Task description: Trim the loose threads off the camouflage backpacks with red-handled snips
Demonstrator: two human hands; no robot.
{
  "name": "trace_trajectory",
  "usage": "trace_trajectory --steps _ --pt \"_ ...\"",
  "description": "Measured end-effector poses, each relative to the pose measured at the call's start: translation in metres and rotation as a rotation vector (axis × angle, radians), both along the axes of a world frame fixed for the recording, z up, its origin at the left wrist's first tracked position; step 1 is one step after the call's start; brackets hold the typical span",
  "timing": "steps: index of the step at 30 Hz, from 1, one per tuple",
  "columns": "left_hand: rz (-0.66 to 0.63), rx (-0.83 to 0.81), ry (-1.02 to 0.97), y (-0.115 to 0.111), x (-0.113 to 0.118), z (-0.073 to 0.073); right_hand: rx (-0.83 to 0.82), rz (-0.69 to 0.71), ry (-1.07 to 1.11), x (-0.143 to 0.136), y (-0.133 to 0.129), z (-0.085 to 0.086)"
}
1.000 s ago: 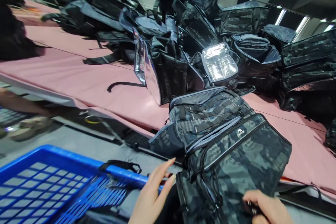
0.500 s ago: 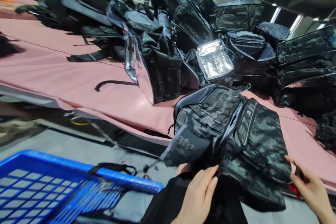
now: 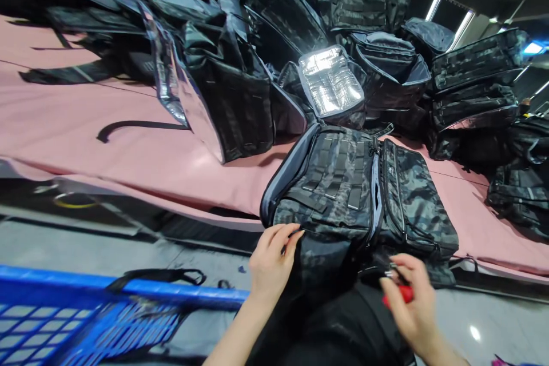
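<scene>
A dark camouflage backpack point(image 3: 332, 174) lies at the edge of the pink table, its front covered in webbing straps and a grey-edged zip opening running beside them. My left hand point(image 3: 274, 257) is closed in a pinch at the bag's near left edge. Whatever lies between those fingertips is mostly hidden, but they touch the bag's fabric. In my right hand point(image 3: 414, 297), in front of the bag's near side, is a small tool with a red handle point(image 3: 398, 294) and a metal part, which looks like snips. My fingers cover much of it.
The pink table point(image 3: 128, 151) carries a heap of similar dark bags, among them an upright open bag point(image 3: 231, 108) and one showing a silver lining point(image 3: 330, 83). A blue plastic basket point(image 3: 51, 291) stands at lower left, a black strap point(image 3: 158, 280) over its rim.
My left hand has moved left and up to the bag's near edge. My right hand has come left from the bag's right side, with the red-handled tool. The backpack now lies flatter and farther onto the table.
</scene>
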State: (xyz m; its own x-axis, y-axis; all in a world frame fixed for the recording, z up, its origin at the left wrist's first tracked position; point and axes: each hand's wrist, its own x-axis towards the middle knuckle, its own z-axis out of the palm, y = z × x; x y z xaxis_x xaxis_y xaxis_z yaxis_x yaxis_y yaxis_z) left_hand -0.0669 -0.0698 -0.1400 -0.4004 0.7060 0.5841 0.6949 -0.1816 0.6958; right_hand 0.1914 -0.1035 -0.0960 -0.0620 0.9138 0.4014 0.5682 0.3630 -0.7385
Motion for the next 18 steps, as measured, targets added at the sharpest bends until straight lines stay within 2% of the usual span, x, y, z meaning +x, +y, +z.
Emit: trace_trajectory --steps 2,6,12,18 --pt "-0.014 -0.014 -0.032 -0.001 0.000 0.003 -0.016 0.214 -0.078 -0.036 0.006 -0.003" --pt "-0.040 -0.120 -0.238 -0.005 -0.003 0.004 0.091 0.287 -0.153 -0.077 0.027 -0.011" --pt "-0.045 -0.273 -0.666 -0.008 -0.002 0.003 0.190 0.365 -0.326 -0.098 0.039 -0.025" --pt "-0.033 -0.239 -0.784 -0.009 0.000 0.004 0.303 0.359 -0.447 -0.110 0.044 -0.029"
